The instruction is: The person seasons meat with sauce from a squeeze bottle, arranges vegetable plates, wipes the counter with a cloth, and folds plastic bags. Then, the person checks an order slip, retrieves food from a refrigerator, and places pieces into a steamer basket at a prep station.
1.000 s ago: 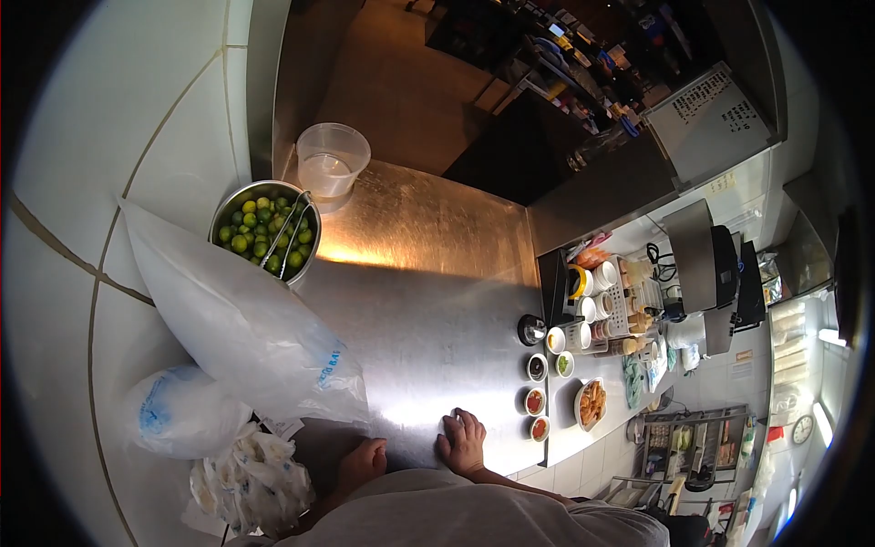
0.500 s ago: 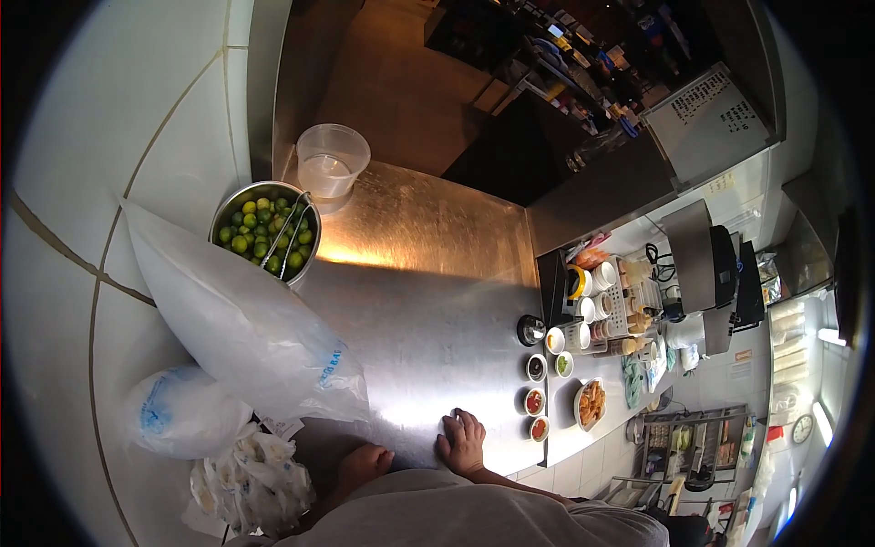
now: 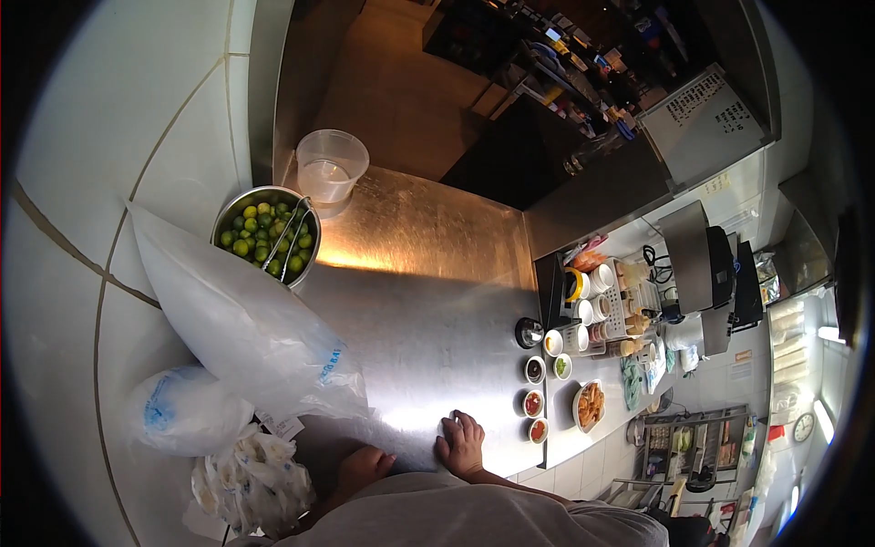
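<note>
My right hand [image 3: 462, 444] rests on the steel counter [image 3: 410, 319] near its front edge, its fingers loosely bent and apart with nothing in them. To its left, my left hand [image 3: 366, 467] lies at the same edge with its fingers curled in, and no held object shows. Closest to the left hand are a large clear plastic bag [image 3: 264, 333] with blue print and a bundle of crumpled white plastic bags [image 3: 255, 479]. Right of the right hand stand small sauce cups, among them a red sauce cup [image 3: 532, 402] and an orange-red sauce cup [image 3: 539, 430].
A steel pot of green limes [image 3: 264, 237] with tongs [image 3: 290, 242] stands at the back left, beside a clear plastic tub [image 3: 332, 166]. A rounded white bag [image 3: 187, 410] sits against the tiled wall. At right is a white dish of browned food [image 3: 589, 407].
Both hands stay in place on the counter. The camera view has shifted very slightly; nothing was picked up or put down.
</note>
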`<state>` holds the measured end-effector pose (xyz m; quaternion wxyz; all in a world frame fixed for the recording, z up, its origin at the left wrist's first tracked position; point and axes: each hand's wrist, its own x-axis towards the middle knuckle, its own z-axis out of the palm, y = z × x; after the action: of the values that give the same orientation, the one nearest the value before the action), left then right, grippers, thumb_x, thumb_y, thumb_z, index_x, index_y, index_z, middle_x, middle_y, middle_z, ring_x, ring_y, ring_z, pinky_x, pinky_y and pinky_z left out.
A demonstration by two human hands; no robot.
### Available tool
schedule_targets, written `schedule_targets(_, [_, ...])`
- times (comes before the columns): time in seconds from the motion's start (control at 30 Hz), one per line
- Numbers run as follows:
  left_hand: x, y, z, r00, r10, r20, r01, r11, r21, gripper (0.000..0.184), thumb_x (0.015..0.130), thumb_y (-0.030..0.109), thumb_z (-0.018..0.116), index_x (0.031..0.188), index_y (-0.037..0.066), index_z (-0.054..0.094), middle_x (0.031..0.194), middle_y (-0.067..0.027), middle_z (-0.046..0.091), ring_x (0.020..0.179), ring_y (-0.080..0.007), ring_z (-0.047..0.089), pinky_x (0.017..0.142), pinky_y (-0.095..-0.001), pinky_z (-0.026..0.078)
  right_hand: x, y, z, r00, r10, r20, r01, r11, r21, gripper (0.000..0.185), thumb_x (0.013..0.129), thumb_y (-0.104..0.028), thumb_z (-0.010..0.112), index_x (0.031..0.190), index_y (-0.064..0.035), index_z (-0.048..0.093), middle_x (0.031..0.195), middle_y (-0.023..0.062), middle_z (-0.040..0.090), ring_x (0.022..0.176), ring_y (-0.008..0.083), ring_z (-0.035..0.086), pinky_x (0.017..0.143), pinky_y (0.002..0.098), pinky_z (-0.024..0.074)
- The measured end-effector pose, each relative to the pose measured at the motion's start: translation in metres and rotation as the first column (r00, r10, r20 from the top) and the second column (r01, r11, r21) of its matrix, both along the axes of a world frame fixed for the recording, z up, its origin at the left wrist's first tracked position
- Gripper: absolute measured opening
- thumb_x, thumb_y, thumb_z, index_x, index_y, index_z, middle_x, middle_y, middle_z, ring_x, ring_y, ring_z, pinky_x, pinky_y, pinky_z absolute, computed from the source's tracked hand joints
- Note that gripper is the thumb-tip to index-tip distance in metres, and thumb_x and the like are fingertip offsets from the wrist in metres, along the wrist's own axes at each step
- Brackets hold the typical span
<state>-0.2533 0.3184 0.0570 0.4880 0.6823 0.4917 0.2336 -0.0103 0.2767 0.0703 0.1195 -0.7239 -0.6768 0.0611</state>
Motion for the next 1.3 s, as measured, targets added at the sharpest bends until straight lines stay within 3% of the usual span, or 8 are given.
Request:
schedule_targets(0.23, [0.001,-0.001,-0.003,1.000,-0.014,0.001,0.014,1.000,-0.007,0.024,0.085,0.029,0.063,0.084,0.005,0.061,0.077,-0.0148,0.061,0.072,-0.0324,0.061,0.064,-0.0413,0.048,0.000,0.000,0.000,1.000,-0.001,0.001,0.001,1.000,-0.003,0.050,0.074,-0.022,0.066,0.120,-0.0109,0.052,0.129,0.0162,0.044,0.121,0.0356,0.040,0.098,0.0490,0.0302])
schedule_targets(0.3, [0.003,-0.002,-0.005,0.998,0.043,0.044,-0.045,0.997,0.058,0.029,0.084,0.034,0.065,0.075,0.007,0.059,0.072,-0.0114,0.059,0.067,-0.0312,0.060,0.058,-0.0417,0.048,0.000,0.000,0.000,1.000,0.000,-0.001,0.000,1.000,-0.001,0.050,0.074,-0.021,0.066,0.120,-0.0110,0.052,0.129,0.0163,0.044,0.121,0.0358,0.040,0.098,0.0491,0.0301])
schedule_targets(0.53, [0.001,0.000,-0.004,0.999,0.012,0.033,-0.014,0.998,0.054,0.029,0.085,0.035,0.064,0.075,0.008,0.059,0.073,-0.0112,0.060,0.067,-0.0306,0.060,0.058,-0.0412,0.049,0.000,0.000,-0.002,1.000,-0.004,-0.004,0.004,1.000,-0.003,0.050,0.074,-0.022,0.065,0.121,-0.0110,0.052,0.129,0.0166,0.044,0.121,0.0368,0.040,0.099,0.0494,0.0297])
schedule_targets(1.2, [0.000,0.002,-0.001,0.999,-0.045,-0.026,0.043,0.996,-0.079,0.034,0.086,0.040,0.060,0.079,0.007,0.061,0.077,-0.0127,0.060,0.073,-0.0324,0.061,0.064,-0.0429,0.049,0.001,-0.001,-0.001,1.000,-0.001,-0.009,0.001,1.000,-0.011,0.050,0.075,-0.022,0.066,0.121,-0.0113,0.051,0.129,0.0173,0.044,0.121,0.0365,0.040,0.098,0.0503,0.0296])
schedule_targets(1.3, [0.000,0.003,0.001,0.998,-0.056,-0.041,0.053,0.996,-0.070,0.029,0.086,0.033,0.063,0.082,0.005,0.061,0.076,-0.0149,0.061,0.070,-0.0329,0.061,0.063,-0.0412,0.049,0.001,-0.002,-0.002,1.000,-0.008,-0.011,0.008,1.000,-0.016,0.050,0.075,-0.022,0.066,0.121,-0.0113,0.051,0.129,0.0168,0.044,0.121,0.0363,0.039,0.099,0.0502,0.0292])
